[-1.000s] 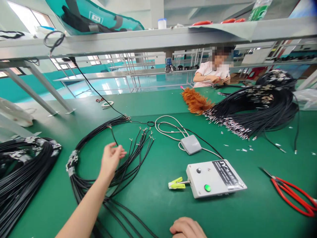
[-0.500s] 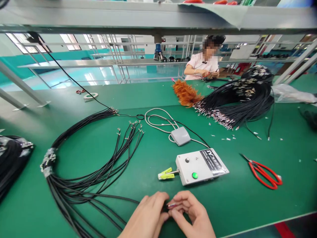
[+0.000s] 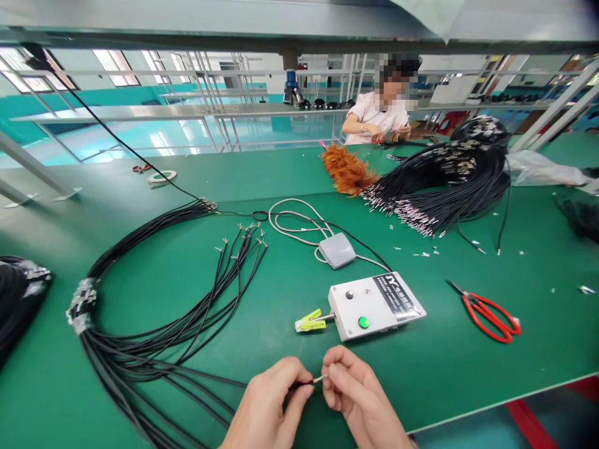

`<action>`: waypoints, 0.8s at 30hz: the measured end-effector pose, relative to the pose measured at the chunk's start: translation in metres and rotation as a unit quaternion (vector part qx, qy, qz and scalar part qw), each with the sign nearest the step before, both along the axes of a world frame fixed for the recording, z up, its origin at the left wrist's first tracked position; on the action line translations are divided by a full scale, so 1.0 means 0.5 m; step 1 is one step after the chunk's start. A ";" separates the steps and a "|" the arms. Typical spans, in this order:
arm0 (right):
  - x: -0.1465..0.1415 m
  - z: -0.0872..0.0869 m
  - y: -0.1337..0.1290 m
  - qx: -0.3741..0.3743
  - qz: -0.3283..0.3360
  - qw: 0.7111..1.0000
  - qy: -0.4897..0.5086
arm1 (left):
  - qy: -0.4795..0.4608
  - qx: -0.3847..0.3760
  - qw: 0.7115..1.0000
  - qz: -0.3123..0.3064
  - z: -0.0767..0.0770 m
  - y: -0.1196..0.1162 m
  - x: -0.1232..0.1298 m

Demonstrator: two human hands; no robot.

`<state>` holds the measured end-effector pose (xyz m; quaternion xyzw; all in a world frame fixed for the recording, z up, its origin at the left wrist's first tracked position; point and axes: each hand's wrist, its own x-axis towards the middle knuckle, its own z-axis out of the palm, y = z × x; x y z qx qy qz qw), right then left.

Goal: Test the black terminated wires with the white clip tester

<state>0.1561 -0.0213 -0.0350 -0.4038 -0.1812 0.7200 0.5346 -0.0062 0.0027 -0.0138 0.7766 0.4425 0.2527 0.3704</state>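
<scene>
Near the front edge, my left hand pinches a black cable close to its stripped end, where thin light-coloured wires stick out. My right hand is closed, thumb against fingertips, at the tip of those wires. Just beyond the hands lies a white box with a green button, a knob and a yellow-green clip on its left side. A bundle of black cables, wrapped at the left, curves across the green table, several split ends pointing away.
Red-handled scissors lie at the right. A grey block with looped cord sits behind the box. Farther back are a large black cable pile, an orange feathery duster, a tape roll and a person. A shelf hangs overhead.
My hands have drawn slightly apart, exposing the cable's wire end between them. My right hand's fingers have closed at the wire tips. The whole view has shifted slightly.
</scene>
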 end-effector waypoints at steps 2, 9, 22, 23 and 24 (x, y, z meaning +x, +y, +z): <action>-0.003 0.000 -0.002 0.002 0.007 1.000 0.022 | -0.009 -0.003 1.000 0.006 -0.003 0.001 0.000; -0.017 -0.015 -0.010 -0.022 0.009 0.999 0.027 | -0.087 -0.182 0.978 0.057 -0.015 -0.003 0.000; -0.041 -0.015 0.009 0.012 0.013 1.000 -0.019 | -0.160 -0.266 0.946 0.094 -0.004 0.011 0.002; -0.042 -0.017 0.010 0.014 0.016 0.999 -0.028 | -0.166 -0.271 0.944 0.090 -0.004 0.011 0.001; -0.043 -0.018 0.011 0.016 0.020 0.999 -0.035 | -0.172 -0.270 0.944 0.084 -0.002 0.012 0.000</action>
